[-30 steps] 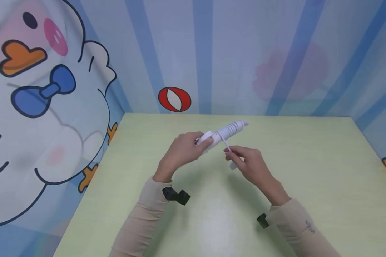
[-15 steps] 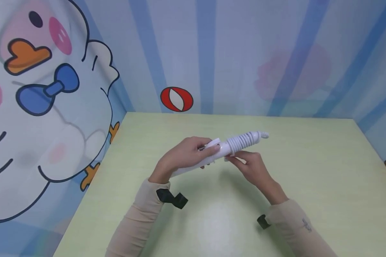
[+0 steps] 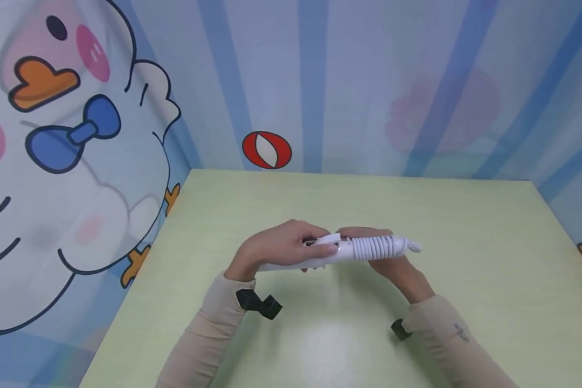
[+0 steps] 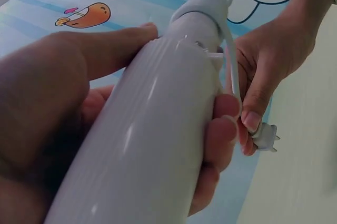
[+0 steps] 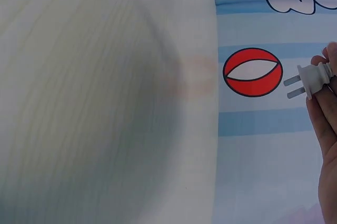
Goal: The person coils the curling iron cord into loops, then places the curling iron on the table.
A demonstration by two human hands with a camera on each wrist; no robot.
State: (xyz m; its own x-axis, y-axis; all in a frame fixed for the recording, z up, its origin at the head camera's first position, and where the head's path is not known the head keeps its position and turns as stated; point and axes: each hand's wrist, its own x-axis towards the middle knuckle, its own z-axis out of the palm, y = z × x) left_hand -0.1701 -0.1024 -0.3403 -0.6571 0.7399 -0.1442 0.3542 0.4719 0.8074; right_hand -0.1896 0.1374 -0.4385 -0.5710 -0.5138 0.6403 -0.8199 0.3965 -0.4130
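The white curling wand (image 3: 339, 250) has come down lower and now lies level above the green table (image 3: 465, 258). It is smooth, round plastic with its cord (image 3: 375, 247) wrapped in rings. The left hand (image 3: 281, 249) curls round the handle. The right hand (image 3: 393, 264) pinches the little two-pin plug (image 5: 310, 79). No words show.

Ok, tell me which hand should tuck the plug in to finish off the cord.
Right. The right hand already pinches the plug at the loose cord end, beside the coils. The left hand grips the white appliance body, steadying it, so probably should stay put.
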